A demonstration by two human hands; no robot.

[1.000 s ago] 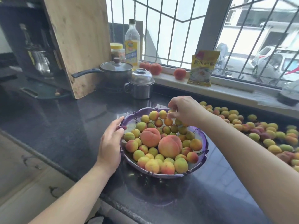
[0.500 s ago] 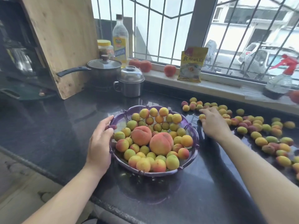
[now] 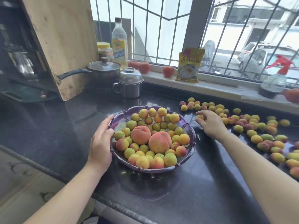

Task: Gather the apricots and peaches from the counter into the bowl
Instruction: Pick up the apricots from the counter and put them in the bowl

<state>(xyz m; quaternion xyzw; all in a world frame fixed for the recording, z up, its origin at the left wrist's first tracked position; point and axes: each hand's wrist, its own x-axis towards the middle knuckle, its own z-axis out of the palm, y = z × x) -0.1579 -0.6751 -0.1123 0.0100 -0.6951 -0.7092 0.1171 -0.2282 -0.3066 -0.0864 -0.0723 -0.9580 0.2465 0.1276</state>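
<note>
Left hand (image 3: 101,141), centre-left of frame: fingers spread, cupped against the outer rim of the bowl (image 3: 191,143), bracing it, not clamped on any fruit.

Bowl sits mid-frame on the dark tabletop (image 3: 68,126). Already heaped: two peaches (image 3: 140,135) in the middle, apricots (image 3: 142,161) packed around them nearly to the rim.

Right hand (image 3: 209,122), just right of the bowl: fingers curled around one small apricot (image 3: 200,117) at the near edge of the loose pile. Pinch looks closed on it, but can't tell whether it's lifted off the surface.

Remaining: loose apricots (image 3: 257,139) spread over the right side of the tabletop out to the frame edge, dozens by the look of it. No peaches visible among them. Judgement: roughly half done, and bowl capacity looks like the limit; more fruit on top may roll off.

Surface: polished dark stone, reflective, flat.

Room: kitchen. Wooden board (image 3: 59,42) leaning upper left, lidded pan (image 3: 104,68) and steel pot (image 3: 129,83) behind the bowl, oil bottle (image 3: 119,44) and yellow bag (image 3: 189,65) on the windowsill, barred window (image 3: 161,21) across the top, spray bottle (image 3: 275,78) upper right.
</note>
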